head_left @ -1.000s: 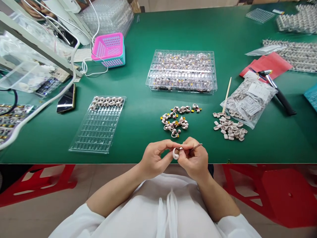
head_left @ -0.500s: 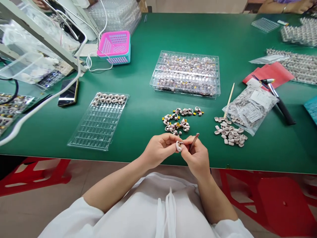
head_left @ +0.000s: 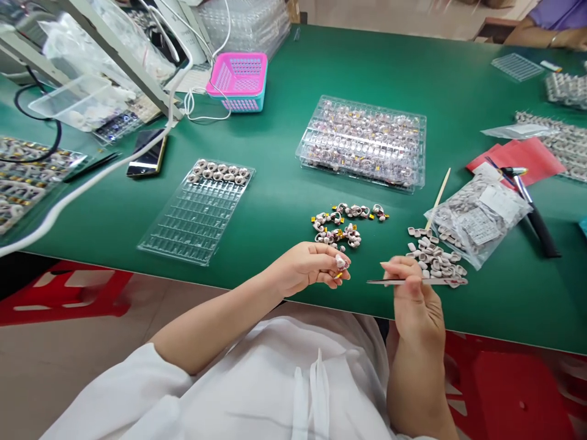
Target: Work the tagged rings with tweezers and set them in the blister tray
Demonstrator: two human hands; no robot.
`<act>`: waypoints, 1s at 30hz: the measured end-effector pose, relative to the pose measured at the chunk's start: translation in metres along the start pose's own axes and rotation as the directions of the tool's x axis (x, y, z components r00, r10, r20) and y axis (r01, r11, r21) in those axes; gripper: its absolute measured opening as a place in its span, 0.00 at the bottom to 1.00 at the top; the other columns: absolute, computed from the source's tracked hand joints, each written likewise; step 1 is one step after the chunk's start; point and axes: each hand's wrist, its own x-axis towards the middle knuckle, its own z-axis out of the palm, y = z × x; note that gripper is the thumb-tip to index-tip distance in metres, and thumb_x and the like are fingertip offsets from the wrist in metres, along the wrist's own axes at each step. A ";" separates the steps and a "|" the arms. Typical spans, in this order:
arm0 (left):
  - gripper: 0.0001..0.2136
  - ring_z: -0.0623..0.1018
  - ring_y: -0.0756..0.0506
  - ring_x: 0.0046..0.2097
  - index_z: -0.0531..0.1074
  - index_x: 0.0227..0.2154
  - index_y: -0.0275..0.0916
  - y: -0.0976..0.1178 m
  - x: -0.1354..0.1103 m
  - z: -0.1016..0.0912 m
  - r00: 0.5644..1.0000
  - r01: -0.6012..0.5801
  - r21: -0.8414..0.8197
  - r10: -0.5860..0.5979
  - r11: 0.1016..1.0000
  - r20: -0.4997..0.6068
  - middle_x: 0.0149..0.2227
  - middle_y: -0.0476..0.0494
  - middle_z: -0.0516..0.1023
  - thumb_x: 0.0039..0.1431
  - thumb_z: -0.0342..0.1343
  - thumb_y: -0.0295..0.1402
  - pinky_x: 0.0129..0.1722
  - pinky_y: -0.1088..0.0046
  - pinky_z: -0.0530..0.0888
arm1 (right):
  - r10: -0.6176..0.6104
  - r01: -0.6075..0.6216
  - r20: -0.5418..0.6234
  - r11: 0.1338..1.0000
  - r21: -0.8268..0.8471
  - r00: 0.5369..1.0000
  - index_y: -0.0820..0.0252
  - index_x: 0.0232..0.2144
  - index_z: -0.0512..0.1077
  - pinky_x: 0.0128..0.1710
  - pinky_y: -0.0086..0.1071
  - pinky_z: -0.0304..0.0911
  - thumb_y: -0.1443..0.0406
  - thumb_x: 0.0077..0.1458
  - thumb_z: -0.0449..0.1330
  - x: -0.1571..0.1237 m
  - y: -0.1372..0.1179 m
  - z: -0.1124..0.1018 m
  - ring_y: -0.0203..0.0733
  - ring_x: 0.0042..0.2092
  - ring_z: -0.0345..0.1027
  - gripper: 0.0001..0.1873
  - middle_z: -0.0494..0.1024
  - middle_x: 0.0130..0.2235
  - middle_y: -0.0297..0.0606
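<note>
My left hand pinches a small whitish ring-shaped part with a bit of yellow on it, just above the table's front edge. My right hand is closed on thin metal tweezers lying sideways, their end over a pile of loose white caps. A cluster of assembled small parts lies just beyond my left hand. A clear tray with one filled row at its far end lies to the left.
A stack of full clear trays sits mid-table, with a wooden stick and a bag of parts to the right. A pink basket, phone, white cable, red sheets. Another person's arm shows far right.
My hands have parted. The right hand with the tweezers moved right toward the white caps, while the left keeps the small part. The view shifted left.
</note>
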 end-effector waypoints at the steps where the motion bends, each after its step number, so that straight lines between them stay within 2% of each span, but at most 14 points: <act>1: 0.12 0.79 0.49 0.26 0.80 0.29 0.30 0.000 0.000 0.000 1.000 0.001 -0.001 -0.001 1.000 0.001 0.26 0.40 0.82 0.41 0.71 0.31 0.29 0.76 0.75 | -0.006 0.006 0.009 0.999 -0.048 1.000 0.56 0.39 0.79 0.31 0.36 0.66 0.53 0.66 0.51 -0.002 0.000 -0.004 0.42 0.38 0.68 0.20 0.71 0.40 0.42; 4: 0.12 0.79 0.50 0.26 0.79 0.27 0.31 0.001 0.000 0.000 1.000 0.002 -0.014 -0.002 1.000 0.016 0.26 0.41 0.81 0.40 0.73 0.33 0.28 0.77 0.75 | 0.011 0.012 0.091 0.968 -0.252 0.996 0.54 0.43 0.77 0.31 0.34 0.67 0.59 0.67 0.52 -0.007 0.001 -0.013 0.37 0.32 0.69 0.14 0.72 0.41 0.39; 7: 0.13 0.78 0.50 0.26 0.79 0.26 0.31 0.000 0.001 -0.002 0.999 0.009 -0.035 -0.008 0.999 0.039 0.26 0.42 0.81 0.40 0.73 0.33 0.28 0.77 0.76 | 0.023 0.080 0.221 0.890 -0.448 0.975 0.54 0.44 0.76 0.38 0.36 0.70 0.61 0.66 0.54 -0.010 0.003 -0.016 0.40 0.38 0.73 0.11 0.74 0.42 0.40; 10: 0.12 0.78 0.50 0.26 0.79 0.28 0.31 -0.002 0.001 -0.004 0.998 0.030 -0.046 -0.028 0.999 0.052 0.26 0.42 0.81 0.42 0.72 0.32 0.28 0.76 0.76 | 0.007 0.161 0.302 0.833 -0.529 0.953 0.55 0.45 0.75 0.42 0.37 0.70 0.62 0.65 0.56 -0.011 0.006 -0.016 0.43 0.44 0.73 0.10 0.76 0.43 0.41; 13: 0.12 0.78 0.50 0.27 0.79 0.30 0.31 -0.002 0.001 -0.005 0.998 0.041 -0.052 -0.038 0.998 0.054 0.27 0.41 0.80 0.44 0.71 0.32 0.28 0.76 0.75 | -0.016 0.186 0.301 0.815 -0.549 0.954 0.56 0.44 0.76 0.43 0.37 0.71 0.63 0.64 0.57 -0.010 0.006 -0.016 0.44 0.44 0.73 0.09 0.78 0.43 0.41; 18: 0.13 0.78 0.50 0.29 0.80 0.33 0.30 -0.002 -0.002 -0.005 0.998 0.033 -0.064 -0.030 0.997 0.047 0.27 0.42 0.79 0.44 0.71 0.31 0.29 0.76 0.75 | -0.046 0.150 0.213 0.851 -0.504 0.976 0.55 0.40 0.77 0.43 0.39 0.72 0.65 0.62 0.60 -0.011 0.005 -0.013 0.45 0.43 0.75 0.06 0.80 0.41 0.40; 24: 0.14 0.77 0.50 0.28 0.80 0.32 0.29 -0.004 -0.004 -0.005 0.999 0.023 -0.061 -0.021 0.998 0.030 0.27 0.41 0.79 0.42 0.71 0.32 0.29 0.75 0.74 | 0.037 -0.013 0.100 0.973 -0.230 0.994 0.55 0.42 0.77 0.39 0.40 0.75 0.64 0.61 0.61 -0.017 0.001 0.001 0.45 0.40 0.76 0.08 0.78 0.42 0.41; 27: 0.12 0.76 0.50 0.27 0.80 0.31 0.30 -0.007 -0.005 -0.004 0.999 -0.032 -0.030 0.032 0.999 0.005 0.26 0.41 0.80 0.42 0.69 0.32 0.28 0.74 0.74 | -0.033 0.038 0.038 0.990 -0.139 0.999 0.55 0.39 0.78 0.38 0.40 0.73 0.65 0.61 0.60 -0.017 -0.006 0.010 0.45 0.40 0.75 0.06 0.78 0.39 0.40; 30: 0.10 0.74 0.51 0.26 0.80 0.30 0.31 -0.009 -0.008 -0.001 0.990 -0.138 0.053 0.139 0.989 -0.027 0.25 0.43 0.79 0.44 0.67 0.31 0.26 0.75 0.72 | -0.112 0.113 0.014 0.990 -0.086 0.994 0.55 0.37 0.78 0.42 0.43 0.69 0.64 0.64 0.55 -0.018 -0.013 0.018 0.48 0.43 0.73 0.10 0.79 0.38 0.41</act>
